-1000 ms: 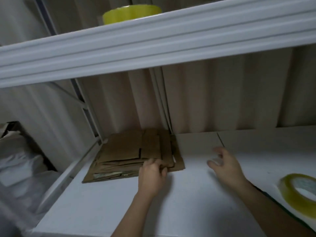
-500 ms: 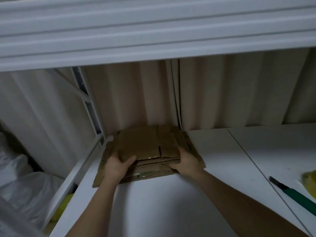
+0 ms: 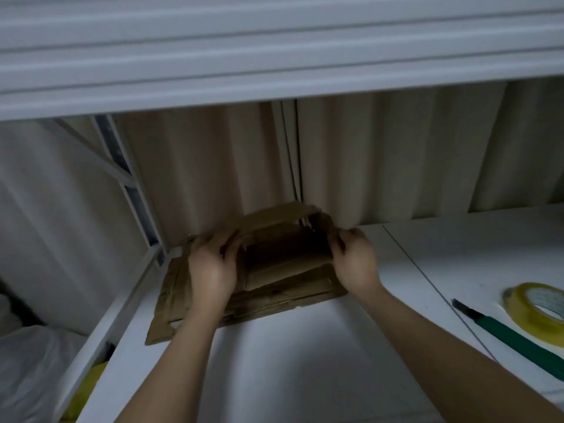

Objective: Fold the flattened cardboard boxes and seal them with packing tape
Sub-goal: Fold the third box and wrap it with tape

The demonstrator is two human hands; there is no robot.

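Your left hand (image 3: 212, 270) and right hand (image 3: 355, 264) each grip one side of the top cardboard box (image 3: 283, 254), fingers curled round its edges. Its long axis runs left to right, and its far flap tilts up toward the curtain (image 3: 381, 160). It is over the stack of flattened boxes (image 3: 268, 300) on the white counter (image 3: 290, 361). Right of the stack lie a green knife (image 3: 512, 337) and a yellow tape roll (image 3: 537, 306), partly cut off.

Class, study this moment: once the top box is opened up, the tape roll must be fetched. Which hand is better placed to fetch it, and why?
The right hand. The tape roll lies on the white table to its right, beside the green-handled knife; the left hand grips the cardboard box on the far side.
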